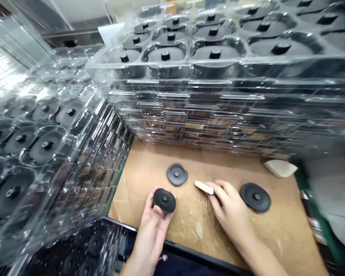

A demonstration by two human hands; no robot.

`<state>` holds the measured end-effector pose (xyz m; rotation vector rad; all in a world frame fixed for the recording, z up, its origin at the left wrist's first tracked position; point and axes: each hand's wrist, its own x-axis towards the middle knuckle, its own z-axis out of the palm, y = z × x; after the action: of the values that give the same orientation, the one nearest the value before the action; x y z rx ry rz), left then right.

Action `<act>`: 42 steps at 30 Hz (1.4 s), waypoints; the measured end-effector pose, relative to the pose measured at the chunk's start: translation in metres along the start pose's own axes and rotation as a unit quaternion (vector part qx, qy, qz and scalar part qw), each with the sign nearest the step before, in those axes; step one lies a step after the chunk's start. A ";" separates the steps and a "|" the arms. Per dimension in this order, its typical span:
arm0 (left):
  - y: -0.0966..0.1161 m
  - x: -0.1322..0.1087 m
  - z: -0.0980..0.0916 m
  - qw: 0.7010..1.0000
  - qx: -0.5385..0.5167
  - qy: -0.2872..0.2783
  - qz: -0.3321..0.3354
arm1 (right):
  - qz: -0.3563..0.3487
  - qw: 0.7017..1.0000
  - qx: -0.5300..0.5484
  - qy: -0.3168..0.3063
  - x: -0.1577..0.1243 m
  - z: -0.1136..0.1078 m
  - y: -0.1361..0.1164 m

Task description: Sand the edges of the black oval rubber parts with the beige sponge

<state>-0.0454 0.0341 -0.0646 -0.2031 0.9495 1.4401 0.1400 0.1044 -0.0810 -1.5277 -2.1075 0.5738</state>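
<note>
My left hand (152, 224) grips a small black round disc (164, 200) with a centre hole, holding it just above the brown cardboard sheet (166, 151). My right hand (228, 209) lies on the cardboard with its fingers closed round a pale wooden stick (203, 187) that points left. A grey-black disc (177, 174) lies flat between and just beyond my hands. Another black disc (255, 197) lies to the right of my right hand.
Tall stacks of clear plastic trays (218, 96) filled with black discs stand behind the cardboard and at the left (40, 145). A pale wedge-shaped piece (280, 168) lies at the right. A dark bin with discs (86, 249) sits low at the left.
</note>
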 end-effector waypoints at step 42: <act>0.000 0.007 -0.006 0.993 0.113 0.030 0.001 | 0.053 0.960 0.219 -0.168 0.007 0.008 -0.067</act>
<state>-0.0489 0.0359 -0.0731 -0.0787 1.1536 1.3230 0.0826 0.0909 -0.0476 -1.3591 -1.9537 1.3229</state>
